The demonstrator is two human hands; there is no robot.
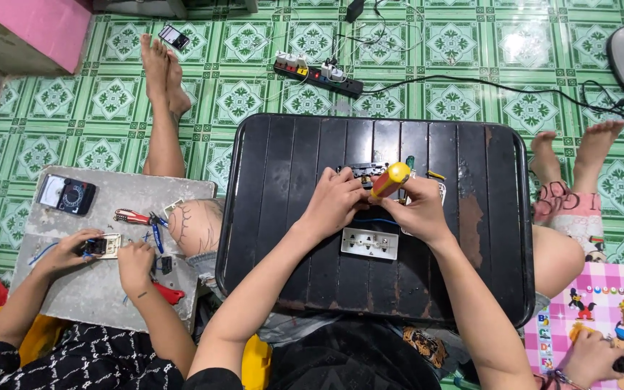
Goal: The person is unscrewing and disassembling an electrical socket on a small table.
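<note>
Your left hand (335, 202) pinches the black switch part (361, 173) steady on the counter (290, 217); your right hand (417, 209) grips the yellow screwdriver (390, 180), tilted into it.

Floor: glossy green and white patterned tiles (456, 101), catching bright light at the upper right.
Low table: black slatted top (290, 217) with rounded corners, worn to rust on its right side.
Grey slab: a flat board (102, 289) lying at the left.
Corner: pink block (41, 25) at the upper left, perhaps a step or a wall base.
Mat: pink checked play mat (608, 303) at the lower right.
Cables: power strip (318, 76) and black cord (514, 90) crossing the tiles.
</note>
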